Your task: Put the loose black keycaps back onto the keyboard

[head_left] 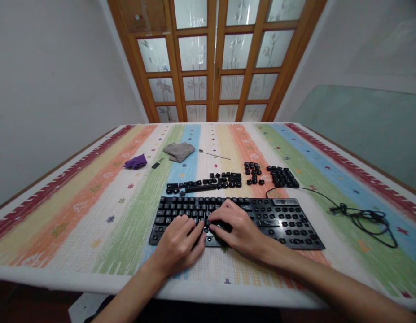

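A black keyboard (282, 233) lies flat on the table before me. Keycaps cover much of its left part, while rows at its right end show bare switch spots. My left hand (181, 240) rests over the lower left-middle keys, fingers curled, with thumb and index fingertips close together. From the right, my right hand (239, 229) reaches over the middle keys, its thumb and index finger nearly pinched. Both sets of fingertips meet around a small dark keycap (206, 230). Whether either hand grips it is too small to tell. The hands cover the keys beneath them.
Behind the keyboard lie loose keycaps (285, 177), including a long space bar (201, 188). Farther back are a purple cloth (135, 162), a grey cloth (179, 151), a small black wire-ended tool (155, 165) and a thin rod (214, 154). A coiled cable (372, 220) sits right.
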### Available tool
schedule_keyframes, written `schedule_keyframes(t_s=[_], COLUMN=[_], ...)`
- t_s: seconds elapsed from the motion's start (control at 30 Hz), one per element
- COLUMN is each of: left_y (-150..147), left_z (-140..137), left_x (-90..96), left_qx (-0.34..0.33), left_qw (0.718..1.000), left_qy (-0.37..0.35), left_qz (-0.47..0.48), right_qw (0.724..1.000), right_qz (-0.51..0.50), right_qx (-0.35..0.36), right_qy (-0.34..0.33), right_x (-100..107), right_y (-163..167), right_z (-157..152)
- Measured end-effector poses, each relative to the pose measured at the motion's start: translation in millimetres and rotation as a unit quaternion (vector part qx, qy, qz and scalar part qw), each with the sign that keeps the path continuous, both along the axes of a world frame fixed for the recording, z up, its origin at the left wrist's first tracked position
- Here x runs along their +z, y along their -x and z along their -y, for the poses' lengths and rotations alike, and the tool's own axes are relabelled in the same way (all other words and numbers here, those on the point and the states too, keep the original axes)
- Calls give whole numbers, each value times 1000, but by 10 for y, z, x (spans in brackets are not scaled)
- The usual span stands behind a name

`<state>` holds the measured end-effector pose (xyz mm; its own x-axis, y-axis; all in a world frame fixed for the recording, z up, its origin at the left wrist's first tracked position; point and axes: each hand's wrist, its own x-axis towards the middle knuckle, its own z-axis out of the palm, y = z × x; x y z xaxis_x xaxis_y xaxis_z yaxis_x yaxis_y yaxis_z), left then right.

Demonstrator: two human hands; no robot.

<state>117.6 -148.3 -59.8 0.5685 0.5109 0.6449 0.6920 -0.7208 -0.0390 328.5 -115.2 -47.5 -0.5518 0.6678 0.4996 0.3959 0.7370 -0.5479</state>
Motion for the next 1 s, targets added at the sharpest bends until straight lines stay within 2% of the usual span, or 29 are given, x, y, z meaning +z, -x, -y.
schedule_keyframes(t_s=[0.3,0.5,0.73,1.0], left_y=[-5,-15,-24,-35], left_z=[-2,-7,-3,-7], left_x=[-6,5,15,-18], left_qx=[-13,-16,-18,-13], left_qw=[1000,1000,1000,1000], left_qy=[8,6,19,18], left_qz=[-2,-7,-9,-22], right_qw=[999,998,996,994], right_qz=[22,36,62,100], right_qx=[6,5,-30,-19], right_qy=[-44,-52,-54,-46], right_x=[-16,-19,41,63], right_y=[13,24,9,27], right_z=[-20,-13,15,54])
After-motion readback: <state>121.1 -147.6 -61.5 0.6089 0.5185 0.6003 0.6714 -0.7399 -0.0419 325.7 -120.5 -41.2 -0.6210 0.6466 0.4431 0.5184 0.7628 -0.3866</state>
